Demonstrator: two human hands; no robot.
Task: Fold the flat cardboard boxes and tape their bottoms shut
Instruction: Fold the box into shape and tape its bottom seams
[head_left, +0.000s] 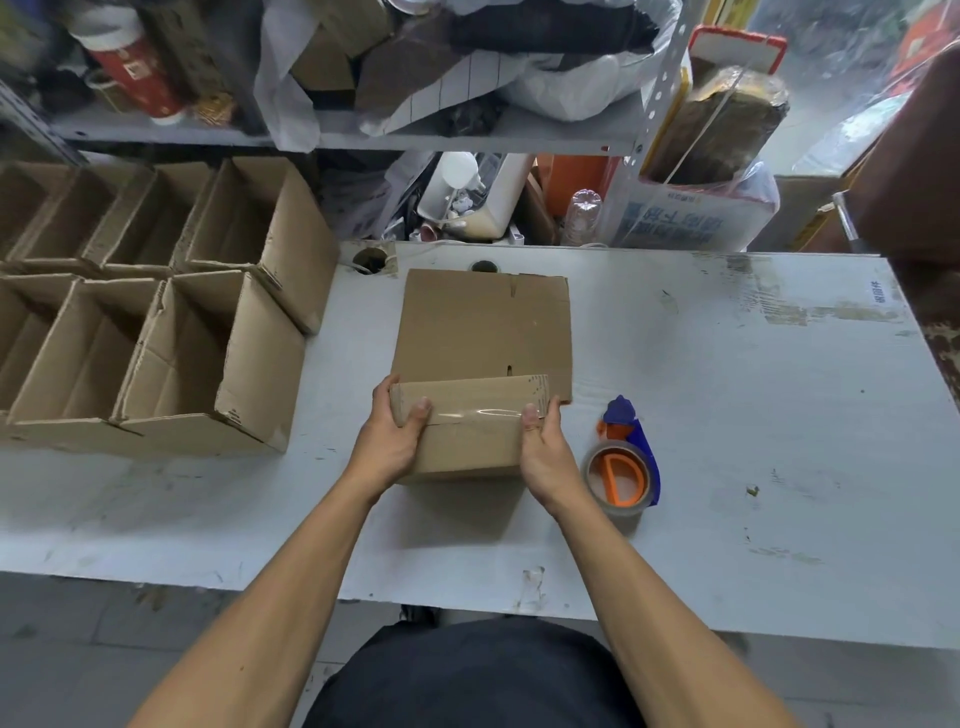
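A brown cardboard box (462, 426) sits near the middle of the white, scuffed bench (727, 374). Its long side runs left to right. A shiny strip of clear tape (475, 414) runs along its top. The left hand (392, 434) grips the box's left end and the right hand (543, 447) grips its right end, thumbs on top. Flat cardboard (483, 327) lies just behind it. A round tape roll in a blue and orange holder (623, 467) lies just to the right. Open folded boxes (156, 322) stand in rows on the left.
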